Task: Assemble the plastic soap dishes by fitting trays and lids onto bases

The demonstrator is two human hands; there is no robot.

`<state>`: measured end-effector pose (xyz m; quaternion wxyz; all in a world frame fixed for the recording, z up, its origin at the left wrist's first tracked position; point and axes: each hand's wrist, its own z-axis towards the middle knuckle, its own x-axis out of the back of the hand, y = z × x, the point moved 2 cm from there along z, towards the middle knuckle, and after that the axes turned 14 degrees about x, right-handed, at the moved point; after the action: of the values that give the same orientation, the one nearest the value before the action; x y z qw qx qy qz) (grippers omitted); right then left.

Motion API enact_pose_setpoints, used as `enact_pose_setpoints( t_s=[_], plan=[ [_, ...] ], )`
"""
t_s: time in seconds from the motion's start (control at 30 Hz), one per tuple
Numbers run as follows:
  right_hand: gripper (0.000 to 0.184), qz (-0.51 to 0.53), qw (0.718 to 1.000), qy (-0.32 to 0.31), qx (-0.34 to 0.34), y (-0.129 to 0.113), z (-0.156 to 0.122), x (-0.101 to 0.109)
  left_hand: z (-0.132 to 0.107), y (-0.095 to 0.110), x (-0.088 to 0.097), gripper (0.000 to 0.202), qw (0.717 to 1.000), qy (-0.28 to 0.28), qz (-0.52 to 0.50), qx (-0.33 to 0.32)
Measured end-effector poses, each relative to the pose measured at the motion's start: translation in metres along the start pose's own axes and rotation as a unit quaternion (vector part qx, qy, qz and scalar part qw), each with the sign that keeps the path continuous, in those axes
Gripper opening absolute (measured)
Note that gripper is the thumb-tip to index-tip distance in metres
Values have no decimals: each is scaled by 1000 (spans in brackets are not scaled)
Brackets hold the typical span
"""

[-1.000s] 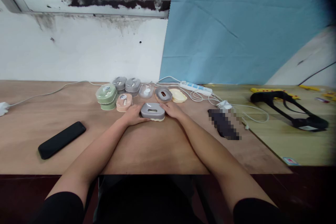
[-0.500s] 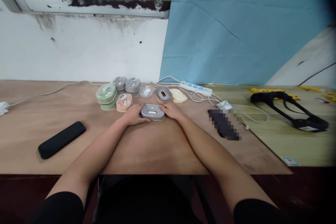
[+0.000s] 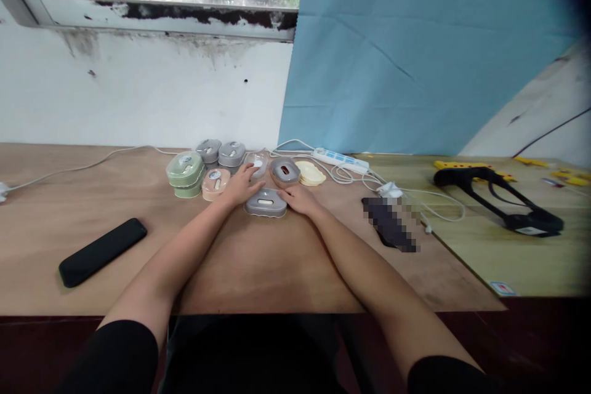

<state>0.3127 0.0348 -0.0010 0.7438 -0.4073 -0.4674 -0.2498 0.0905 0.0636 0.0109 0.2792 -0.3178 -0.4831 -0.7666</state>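
Note:
A grey-lidded small box (image 3: 266,203) lies flat on the wooden table (image 3: 258,265) in front of me. My right hand (image 3: 299,199) rests against its right side with the fingers curled on its edge. My left hand (image 3: 241,183) is off the box, stretched out with fingers apart toward a clear box (image 3: 259,161) behind it, fingertips at that box. Just left of this hand sits a pink box (image 3: 215,183). Another grey-lidded box (image 3: 285,170) stands behind the right hand.
Green stacked boxes (image 3: 185,173), two grey boxes (image 3: 220,152) and cream lids (image 3: 311,173) sit in the back row. A black phone (image 3: 102,252) lies left. A power strip (image 3: 340,160) with white cables, a blurred dark item (image 3: 391,223) and a black strap device (image 3: 503,199) lie right.
My left hand left the grey-lidded box and reached back toward the clear box. The box's lid now sits down on its base. The view shifted slightly.

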Motion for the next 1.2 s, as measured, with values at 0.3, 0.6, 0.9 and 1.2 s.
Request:
enact_pose_setpoints(
  t_s=[0.3, 0.6, 0.9, 1.2],
  plan=[
    [54, -20, 1000, -4, -11, 0, -1, 1, 45, -17, -21, 71, 994, -53, 60, 69],
    [55, -14, 1000, 14, -1, -1, -2, 2, 35, -1, -3, 22, 989, 137, -5, 56],
    [52, -18, 1000, 12, -14, -1, -2, 2, -31, -11, 19, 15, 974, 214, -75, 9],
    [40, -30, 994, 108, 16, -10, -5, -1, -55, -6, 17, 47, 969, 209, -131, 27]
  ],
)
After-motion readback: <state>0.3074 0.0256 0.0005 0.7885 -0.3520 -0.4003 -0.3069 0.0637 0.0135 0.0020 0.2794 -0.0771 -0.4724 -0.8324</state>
